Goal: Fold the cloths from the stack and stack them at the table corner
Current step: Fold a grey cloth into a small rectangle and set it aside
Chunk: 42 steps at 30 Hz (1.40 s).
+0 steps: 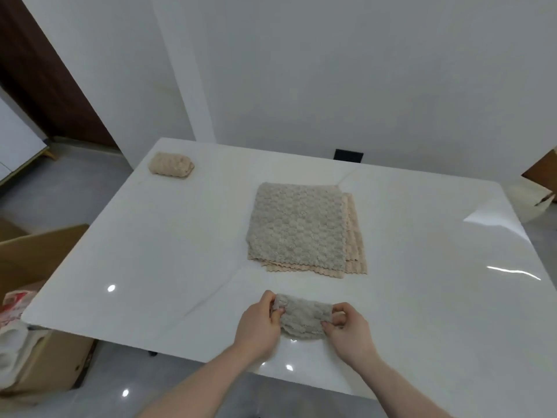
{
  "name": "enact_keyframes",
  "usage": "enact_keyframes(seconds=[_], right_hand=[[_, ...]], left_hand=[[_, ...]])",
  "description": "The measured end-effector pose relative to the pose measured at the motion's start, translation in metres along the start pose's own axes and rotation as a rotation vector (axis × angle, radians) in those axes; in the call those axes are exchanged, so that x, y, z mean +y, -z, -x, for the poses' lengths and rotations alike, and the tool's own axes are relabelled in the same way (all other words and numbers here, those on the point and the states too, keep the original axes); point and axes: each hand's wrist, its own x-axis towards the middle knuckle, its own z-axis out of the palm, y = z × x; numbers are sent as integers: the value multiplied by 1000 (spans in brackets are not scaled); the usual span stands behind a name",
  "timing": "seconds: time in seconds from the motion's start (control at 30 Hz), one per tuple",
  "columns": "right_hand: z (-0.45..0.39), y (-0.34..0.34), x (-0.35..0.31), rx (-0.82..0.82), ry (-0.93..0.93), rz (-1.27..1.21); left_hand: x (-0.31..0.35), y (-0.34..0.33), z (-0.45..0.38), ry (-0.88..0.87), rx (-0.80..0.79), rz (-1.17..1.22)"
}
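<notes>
A small grey textured cloth [303,318], folded into a compact bundle, lies near the front edge of the white table [150,251]. My left hand [259,324] pinches its left end and my right hand [348,327] pinches its right end. Beyond it, in the middle of the table, lies a flat stack of cloths [298,227], a grey one on top of beige ones that stick out at the right and front. One folded beige cloth [171,165] rests at the far left corner of the table.
An open cardboard box [39,267] with white and red items stands on the floor left of the table. A black wall socket [348,155] sits behind the table. Another cardboard box [542,173] shows at the right edge.
</notes>
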Motion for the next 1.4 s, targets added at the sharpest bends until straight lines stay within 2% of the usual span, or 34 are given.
enact_keyframes(seconds=[0.07, 0.27, 0.47, 0.6, 0.67, 0.77, 0.87, 0.97, 1.1, 1.23, 1.33, 1.4], right_hand=[[22, 5, -22, -12, -68, -40], [81, 18, -72, -43, -51, -90], [88, 29, -101, 30, -50, -179], [77, 47, -120, 22, -22, -194], [73, 55, -127, -49, -14, -202], [63, 69, -141, -247, -1, -170], [49, 76, -159, -457, 22, -25], [41, 71, -177, -559, 63, 94], [33, 58, -197, -594, 89, 76], [25, 34, -216, -595, 71, 63], [17, 0, -225, -530, 34, -50], [15, -23, -229, -457, 4, -107]], left_hand=[[21, 29, 22, -5, 9, 35], [48, 102, 76, -30, 3, 79], [67, 121, 73, -5, 20, 208], [81, 122, 60, 6, 21, 201], [87, 125, 52, 26, 14, 205], [94, 133, 43, 34, -4, 221], [95, 144, 37, 48, -2, 250], [96, 153, 36, 60, 2, 253], [93, 171, 28, 146, -19, 365], [82, 199, 17, 168, 39, 384], [67, 221, 11, 224, 57, 456], [60, 231, 14, 280, 1, 492]])
